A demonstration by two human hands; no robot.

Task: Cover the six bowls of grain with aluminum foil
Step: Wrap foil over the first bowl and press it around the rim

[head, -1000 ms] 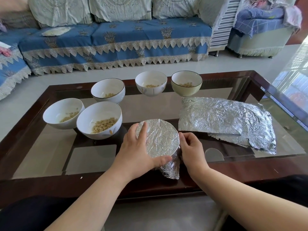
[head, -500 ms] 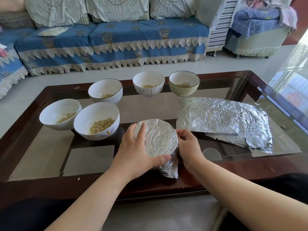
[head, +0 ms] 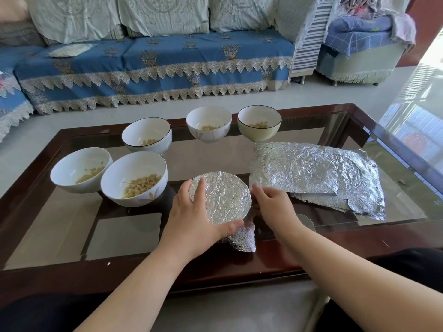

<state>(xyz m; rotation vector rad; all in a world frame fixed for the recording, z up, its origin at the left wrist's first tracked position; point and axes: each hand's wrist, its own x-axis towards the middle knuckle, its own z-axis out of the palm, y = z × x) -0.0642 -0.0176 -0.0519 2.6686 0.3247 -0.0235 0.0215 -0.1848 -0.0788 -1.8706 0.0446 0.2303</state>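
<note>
- far left on the glass table (head: pixel 72 238): white bowl (head: pixel 80 170) w/ a bit of grain, uncovered
- just right of it & touching or nearly: bigger white bowl (head: pixel 134 178), more grain in it, also open
- behind those two: bowl w/ dark rim (head: pixel 146 135), few grains at the bottom
- left hand (head: pixel 191 219) wraps round the left side of the foiled bowl (head: pixel 221 195). Fingers curve over the rim, thumb presses on the near edge, so it's gripping the bowl
- foiled bowl sits near the front-middle of the table; foil is smooth-ish across the top, a crumpled flap hangs down at the front
- back row middle: small white bowl (head: pixel 208 123), grain inside, no cover
- right of that: cream bowl (head: pixel 259 123) w/ dark rim, grain, no cover
- right hand (head: pixel 273 207) on the right side of the foiled bowl, fingertips bent in vs the foil at the rim. Looks like pressing/pinching the foil edge, exact grip hard to see tbh
- far right: foil stack (head: pixel 316 176), a few crinkled sheets lying flat, near corner just beside the right hand
- sofa (head: pixel 153 68) w/ blue cover along the back
</note>
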